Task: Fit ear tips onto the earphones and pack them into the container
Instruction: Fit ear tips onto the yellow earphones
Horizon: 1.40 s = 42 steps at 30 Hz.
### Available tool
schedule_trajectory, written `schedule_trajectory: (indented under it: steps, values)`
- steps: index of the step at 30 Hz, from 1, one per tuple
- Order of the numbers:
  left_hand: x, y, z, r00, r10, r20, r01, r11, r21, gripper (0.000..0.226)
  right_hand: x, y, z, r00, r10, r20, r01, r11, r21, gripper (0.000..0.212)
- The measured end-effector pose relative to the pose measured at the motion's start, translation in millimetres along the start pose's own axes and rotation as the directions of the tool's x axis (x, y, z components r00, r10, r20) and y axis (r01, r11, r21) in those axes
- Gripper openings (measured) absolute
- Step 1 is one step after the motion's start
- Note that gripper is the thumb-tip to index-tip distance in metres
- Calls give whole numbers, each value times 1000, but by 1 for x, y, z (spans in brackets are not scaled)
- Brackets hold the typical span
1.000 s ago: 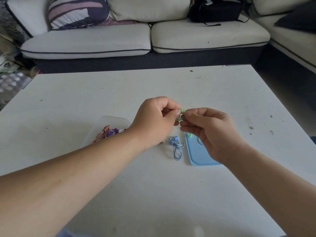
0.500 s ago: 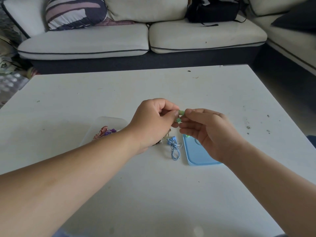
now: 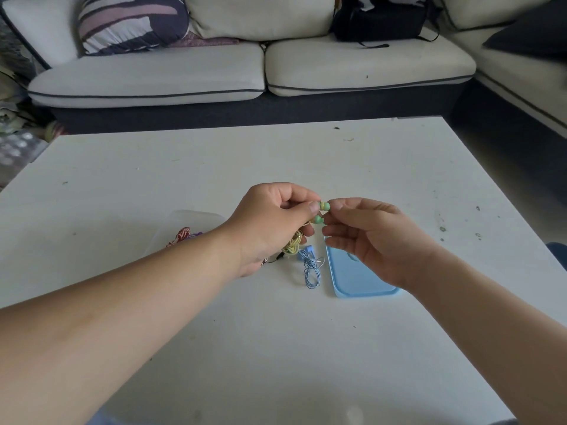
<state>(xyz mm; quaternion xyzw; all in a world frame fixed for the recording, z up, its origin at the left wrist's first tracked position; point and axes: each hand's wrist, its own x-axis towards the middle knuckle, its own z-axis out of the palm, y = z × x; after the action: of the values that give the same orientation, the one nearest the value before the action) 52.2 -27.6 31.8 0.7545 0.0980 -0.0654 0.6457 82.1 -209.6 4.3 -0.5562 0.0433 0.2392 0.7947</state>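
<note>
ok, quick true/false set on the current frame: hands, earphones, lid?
1. The left hand holds the yellow-green earphones, with green ear tips showing. True.
2. The blue earphones are in the right hand. False: they lie on the table, beside the lid.
3. The blue lid sits on the clear container. False: it lies on the table, apart from the container.
4. A striped cushion is on the sofa. True.
</note>
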Motion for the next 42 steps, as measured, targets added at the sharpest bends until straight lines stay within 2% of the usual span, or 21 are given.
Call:
schedule_trajectory:
  steps: [2, 4, 6, 8, 12, 17, 24, 29, 38, 42]
  values:
    - [1, -1, -2, 999, -31, -15, 31, 999, -28, 9, 6, -4, -9, 989, -59, -136, 42, 991, -129, 5]
    - [2, -3, -3, 997, -68, -21, 67, 996, -65, 9, 14, -1, -22, 943, -168, -286, 42, 916, -399, 3]
    - [3, -5, -5, 995, -91, -32, 88, 993, -80, 9, 24, 10, -31, 921, -239, -309, -28, 749, -662, 8]
    - [4, -6, -7, 995, -95, -36, 91, 991, -95, 9, 32, 26, -31, 945, -225, -239, -68, 580, -812, 11]
    - [3, -7, -11, 996, -95, -4, 93, 988, -121, 14, 50, 52, -34, 968, -203, -149, -81, 309, -947, 15]
    - [1, -8, -17, 997, -76, 14, 77, 990, -114, 23, 57, 61, -36, 964, -244, -108, -62, 187, -980, 14]
    - [-2, -6, -22, 996, -85, 15, 86, 984, -155, 26, 51, 55, -29, 974, -220, -61, -34, 125, -992, 16]
    - [-3, -5, -21, 996, -82, 21, 85, 984, -159, 26, 48, 53, -31, 966, -242, -93, -43, 205, -978, 14]
    - [-1, -7, -20, 996, -89, 29, 93, 982, -166, 26, 53, 57, -35, 956, -275, -104, -45, 213, -976, 17]
    - [-2, -6, -19, 995, -90, 33, 94, 981, -167, 27, 54, 52, -32, 957, -239, -165, -100, 263, -960, 17]
